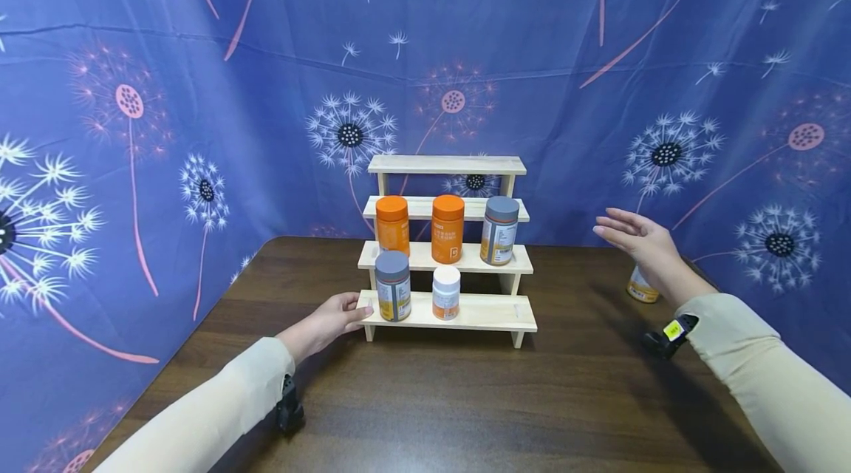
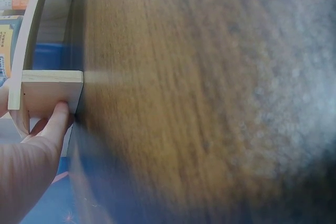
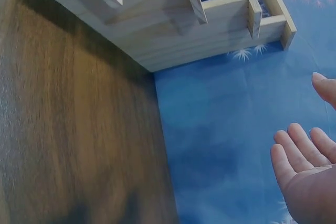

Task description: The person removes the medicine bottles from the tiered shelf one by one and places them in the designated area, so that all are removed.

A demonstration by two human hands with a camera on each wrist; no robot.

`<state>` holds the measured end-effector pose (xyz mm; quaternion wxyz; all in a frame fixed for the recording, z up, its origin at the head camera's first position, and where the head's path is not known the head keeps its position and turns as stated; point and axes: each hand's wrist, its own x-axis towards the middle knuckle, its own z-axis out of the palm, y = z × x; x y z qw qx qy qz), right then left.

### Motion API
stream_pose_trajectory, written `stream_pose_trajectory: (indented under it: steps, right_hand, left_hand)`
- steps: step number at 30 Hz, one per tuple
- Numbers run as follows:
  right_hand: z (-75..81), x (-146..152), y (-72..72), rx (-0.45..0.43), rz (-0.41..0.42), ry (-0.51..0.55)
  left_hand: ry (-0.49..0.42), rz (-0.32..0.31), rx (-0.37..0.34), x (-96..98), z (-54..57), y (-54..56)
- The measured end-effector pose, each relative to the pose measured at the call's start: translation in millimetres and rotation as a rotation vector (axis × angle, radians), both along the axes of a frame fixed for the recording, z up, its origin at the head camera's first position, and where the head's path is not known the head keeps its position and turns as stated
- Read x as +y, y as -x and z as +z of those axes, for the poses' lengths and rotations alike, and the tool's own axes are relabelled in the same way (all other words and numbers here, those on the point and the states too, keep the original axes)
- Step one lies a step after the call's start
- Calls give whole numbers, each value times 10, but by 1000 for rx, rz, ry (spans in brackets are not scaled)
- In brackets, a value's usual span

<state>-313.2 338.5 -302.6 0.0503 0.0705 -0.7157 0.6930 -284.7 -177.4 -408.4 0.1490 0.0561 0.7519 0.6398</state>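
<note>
A stepped wooden display stand [image 1: 488, 312] with several tiers stands on the table. My left hand [image 1: 329, 324] grips the left end of its lowest tier; in the left wrist view its fingers lie against the end board [image 2: 52, 90]. On that tier are a grey-lidded jar [image 1: 394, 295] and a small white-lidded bottle [image 1: 446, 303]. The tier above bears two orange jars [image 1: 393, 229] and another grey-lidded jar [image 1: 499, 236]. My right hand [image 1: 641, 245] is in the air at the right, fingers extended and holding nothing. Below it, a yellow-labelled jar [image 1: 642, 288] is partly hidden.
The brown wooden table [image 1: 452, 414] meets a blue dandelion-print cloth [image 1: 558, 133] behind the stand and along the sides. No jars stand on the two upper tiers, the topmost board [image 1: 447, 165] among them.
</note>
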Motion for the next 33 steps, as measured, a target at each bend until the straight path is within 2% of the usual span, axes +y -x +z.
stream_pose_trajectory:
  steps: [7, 16, 33]
  right_hand:
    - [20, -145, 10, 24, 41, 1]
    - [-1, -255, 36, 36, 56, 111]
    - [80, -393, 54, 44, 58, 61]
  left_hand:
    - [-7, 7, -1, -1, 0, -4]
    - [-3, -30, 7, -1, -12, -15]
    - [6, -7, 6, 0, 6, -10]
